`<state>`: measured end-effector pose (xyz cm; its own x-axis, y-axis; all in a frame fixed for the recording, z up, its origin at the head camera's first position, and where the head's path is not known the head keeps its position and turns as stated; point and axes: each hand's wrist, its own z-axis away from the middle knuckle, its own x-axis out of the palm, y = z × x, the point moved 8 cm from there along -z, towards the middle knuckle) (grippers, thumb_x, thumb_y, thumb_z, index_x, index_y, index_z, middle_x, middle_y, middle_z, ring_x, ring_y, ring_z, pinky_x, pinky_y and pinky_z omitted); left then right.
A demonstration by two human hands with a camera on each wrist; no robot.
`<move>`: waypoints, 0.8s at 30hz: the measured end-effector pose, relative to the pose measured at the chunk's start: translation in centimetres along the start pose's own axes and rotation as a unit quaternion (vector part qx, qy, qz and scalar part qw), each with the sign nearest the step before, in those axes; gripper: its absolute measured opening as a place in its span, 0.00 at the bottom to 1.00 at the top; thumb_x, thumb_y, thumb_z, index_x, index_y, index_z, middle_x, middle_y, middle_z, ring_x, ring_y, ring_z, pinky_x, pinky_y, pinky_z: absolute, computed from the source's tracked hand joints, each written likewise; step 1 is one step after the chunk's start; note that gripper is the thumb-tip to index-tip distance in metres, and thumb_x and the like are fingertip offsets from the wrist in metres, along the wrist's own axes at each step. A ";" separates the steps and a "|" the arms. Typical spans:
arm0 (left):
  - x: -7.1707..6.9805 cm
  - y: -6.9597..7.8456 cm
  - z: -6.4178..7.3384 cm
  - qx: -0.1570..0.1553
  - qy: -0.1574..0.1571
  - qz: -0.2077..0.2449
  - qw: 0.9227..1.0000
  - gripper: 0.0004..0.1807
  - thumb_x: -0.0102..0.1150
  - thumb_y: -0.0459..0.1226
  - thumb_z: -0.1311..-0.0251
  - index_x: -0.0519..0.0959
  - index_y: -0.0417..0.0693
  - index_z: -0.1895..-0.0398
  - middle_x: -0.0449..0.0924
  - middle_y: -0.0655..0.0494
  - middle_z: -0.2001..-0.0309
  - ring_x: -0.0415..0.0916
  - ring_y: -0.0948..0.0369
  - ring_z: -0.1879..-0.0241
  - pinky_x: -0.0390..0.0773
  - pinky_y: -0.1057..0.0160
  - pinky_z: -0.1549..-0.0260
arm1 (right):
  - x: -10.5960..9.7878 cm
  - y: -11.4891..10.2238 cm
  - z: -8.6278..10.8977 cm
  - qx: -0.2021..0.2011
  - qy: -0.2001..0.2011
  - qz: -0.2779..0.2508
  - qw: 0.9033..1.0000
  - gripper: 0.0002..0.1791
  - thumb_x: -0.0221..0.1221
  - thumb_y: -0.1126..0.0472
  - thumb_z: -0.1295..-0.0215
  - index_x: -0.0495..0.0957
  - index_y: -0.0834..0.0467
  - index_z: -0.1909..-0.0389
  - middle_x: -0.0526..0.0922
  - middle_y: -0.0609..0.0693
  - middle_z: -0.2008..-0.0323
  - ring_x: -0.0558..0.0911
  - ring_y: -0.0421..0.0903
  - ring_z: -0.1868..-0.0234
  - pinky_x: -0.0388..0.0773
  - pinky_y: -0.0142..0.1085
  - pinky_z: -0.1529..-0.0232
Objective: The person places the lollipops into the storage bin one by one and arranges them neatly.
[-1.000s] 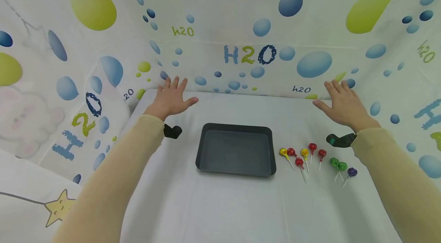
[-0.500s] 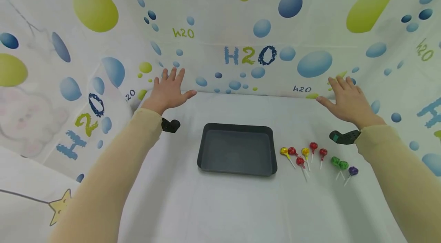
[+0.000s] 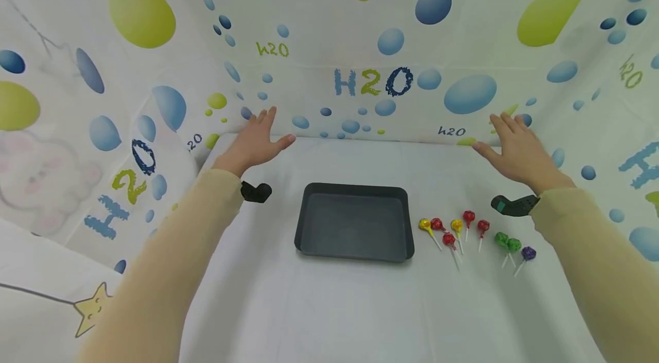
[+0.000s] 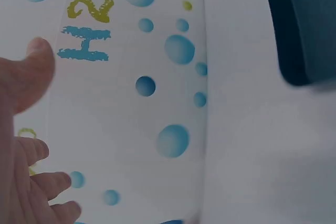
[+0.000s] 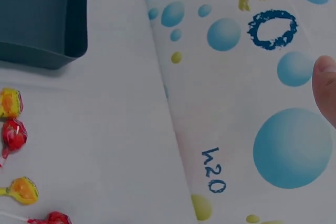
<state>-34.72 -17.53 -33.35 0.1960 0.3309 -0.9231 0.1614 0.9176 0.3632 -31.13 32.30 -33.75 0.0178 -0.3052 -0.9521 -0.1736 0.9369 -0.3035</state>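
My left hand (image 3: 254, 143) is raised with fingers spread, beyond the far left corner of a dark grey baking tray (image 3: 300, 226). On the other side my right hand (image 3: 522, 151) is lifted too, its fingers extended and holding nothing. Below it lie several wrapped lollipops, to the right of the tray: yellow lollipops (image 3: 425, 224), red lollipops (image 3: 483, 226), green lollipops (image 3: 501, 239) and a purple lollipop (image 3: 528, 254). The right wrist view shows a yellow lollipop (image 5: 23, 190) and only the thumb (image 5: 326, 87) of that hand. In the left wrist view, thumb and fingers (image 4: 52, 184) stand apart from the tray's corner.
A white cloth covers the table (image 3: 355, 311). Behind it and along the left side hangs a white curtain (image 3: 309, 20) printed with blue and green dots and "H2O". Dark wrist cameras (image 3: 255, 192) sit below both cuffs.
My left hand rose slightly, then dipped a little again, its fingers now tilted more. The right hand shifted slightly to the right. Tray and lollipops stay where they were.
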 end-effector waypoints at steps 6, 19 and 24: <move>4.9 -2.7 1.8 -0.031 -0.024 0.183 0.982 0.52 0.45 0.63 0.27 0.32 0.50 0.16 0.39 0.41 0.16 0.41 0.40 0.18 0.49 0.36 0.20 | 1.7 0.9 0.9 0.022 0.017 -0.088 0.996 0.47 0.45 0.38 0.21 0.39 0.64 0.18 0.42 0.70 0.19 0.40 0.70 0.19 0.39 0.69 0.21; 15.8 -5.3 7.7 -0.048 -0.038 0.380 0.923 0.40 0.54 0.38 0.24 0.46 0.40 0.17 0.55 0.38 0.20 0.57 0.43 0.22 0.64 0.43 0.24 | 3.9 4.4 3.5 0.132 0.091 -0.191 0.968 0.37 0.54 0.40 0.25 0.66 0.58 0.25 0.73 0.64 0.30 0.76 0.64 0.32 0.75 0.55 0.37; 18.8 -4.7 9.5 -0.031 -0.056 0.429 0.901 0.39 0.54 0.31 0.26 0.48 0.37 0.19 0.54 0.37 0.20 0.56 0.44 0.21 0.66 0.48 0.27 | 4.8 5.2 4.4 0.147 0.091 -0.192 0.966 0.37 0.53 0.40 0.25 0.67 0.58 0.25 0.74 0.64 0.30 0.76 0.64 0.32 0.74 0.48 0.38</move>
<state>-22.65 -17.75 -51.19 0.3202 0.9030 -0.2865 -0.1497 0.3469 0.9259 -27.63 36.46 -40.08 -0.1527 -0.6393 -0.7536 0.1000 0.7487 -0.6553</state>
